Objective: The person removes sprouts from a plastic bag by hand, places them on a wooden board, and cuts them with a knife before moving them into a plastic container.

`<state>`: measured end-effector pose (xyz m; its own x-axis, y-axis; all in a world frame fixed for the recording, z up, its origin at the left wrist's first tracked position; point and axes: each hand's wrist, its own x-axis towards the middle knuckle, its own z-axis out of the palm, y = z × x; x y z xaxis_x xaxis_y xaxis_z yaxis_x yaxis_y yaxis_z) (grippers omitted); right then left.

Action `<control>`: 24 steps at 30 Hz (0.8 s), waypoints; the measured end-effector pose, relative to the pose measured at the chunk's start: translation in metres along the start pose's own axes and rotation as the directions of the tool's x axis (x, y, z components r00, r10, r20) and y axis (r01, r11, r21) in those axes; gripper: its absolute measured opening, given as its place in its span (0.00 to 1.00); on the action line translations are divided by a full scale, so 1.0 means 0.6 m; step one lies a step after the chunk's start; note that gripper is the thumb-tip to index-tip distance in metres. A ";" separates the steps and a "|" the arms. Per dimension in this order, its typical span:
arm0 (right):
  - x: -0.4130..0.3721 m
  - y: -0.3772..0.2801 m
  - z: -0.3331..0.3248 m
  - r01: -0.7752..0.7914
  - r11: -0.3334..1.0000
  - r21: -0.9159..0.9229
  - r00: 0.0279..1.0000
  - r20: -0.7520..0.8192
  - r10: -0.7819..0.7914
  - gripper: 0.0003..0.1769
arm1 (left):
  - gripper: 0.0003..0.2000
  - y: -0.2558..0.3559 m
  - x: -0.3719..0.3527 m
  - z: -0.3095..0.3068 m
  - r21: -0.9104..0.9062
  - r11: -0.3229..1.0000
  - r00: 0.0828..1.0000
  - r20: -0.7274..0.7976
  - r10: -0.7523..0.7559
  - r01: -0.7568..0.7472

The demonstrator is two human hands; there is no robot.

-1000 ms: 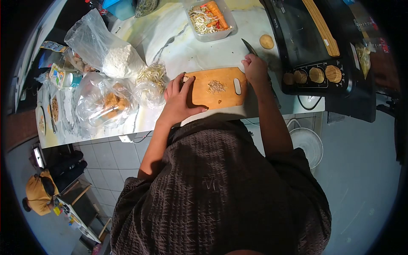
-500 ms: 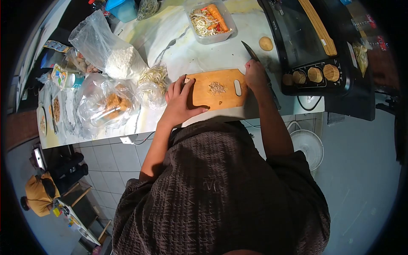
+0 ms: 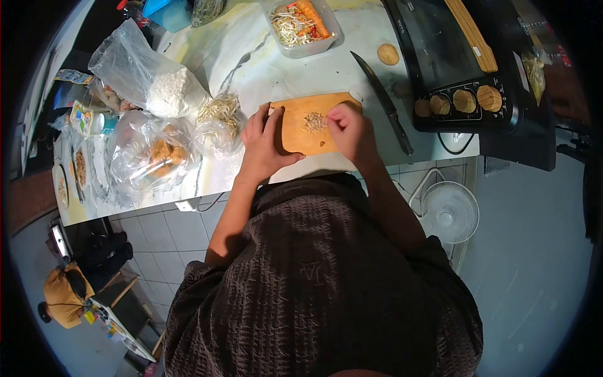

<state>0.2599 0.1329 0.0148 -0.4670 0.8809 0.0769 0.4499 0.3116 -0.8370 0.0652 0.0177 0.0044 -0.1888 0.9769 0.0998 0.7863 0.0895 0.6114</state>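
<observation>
A wooden cutting board (image 3: pixel 295 135) lies near the counter's front edge, with a small heap of finely chopped pale bits (image 3: pixel 314 122) in its middle. One brown piece (image 3: pixel 322 144) sits just below the heap. My left hand (image 3: pixel 262 147) grips the board's left end, fingers at the far corner and thumb at the near one. Over the board's right side, my right hand (image 3: pixel 353 137) has its fingertips pinched together at the edge of the heap; what is between them is too small to make out. A black-handled knife (image 3: pixel 384 100) rests on the counter right of the board.
Behind the board stands a plastic tub (image 3: pixel 308 48) of bean sprouts and carrot. Bean sprouts (image 3: pixel 220 116), a bag of white flour-like stuff (image 3: pixel 169 94) and a bag of fried pieces (image 3: pixel 157 154) lie left. A stove (image 3: pixel 465 122) stands right. Another person (image 3: pixel 66 295) is far left.
My right hand has let go of the knife, now lying on the counter, and moved left to the chopped heap. My left hand stays on the board.
</observation>
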 end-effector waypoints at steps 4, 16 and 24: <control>0.030 0.050 -0.044 -0.130 0.965 -0.229 0.982 -0.165 0.093 0.09 | 0.54 -0.001 0.007 0.006 0.041 0.999 1.000 0.002 0.017 -0.017; 0.083 0.122 -0.099 0.088 0.918 -0.386 0.994 0.100 -0.054 0.15 | 0.57 -0.010 0.012 -0.020 0.137 0.989 0.990 0.121 -0.079 0.062; 0.102 0.125 -0.107 0.135 0.942 -0.309 0.988 0.119 -0.103 0.07 | 0.56 -0.019 0.018 -0.024 0.094 0.994 0.988 0.142 -0.067 0.053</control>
<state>0.3138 0.2333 -0.0087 -0.5982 0.7954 0.0975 0.5953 0.5225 -0.6105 0.0458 0.0242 0.0096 -0.1549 0.9864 -0.0540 0.8270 0.1594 0.5391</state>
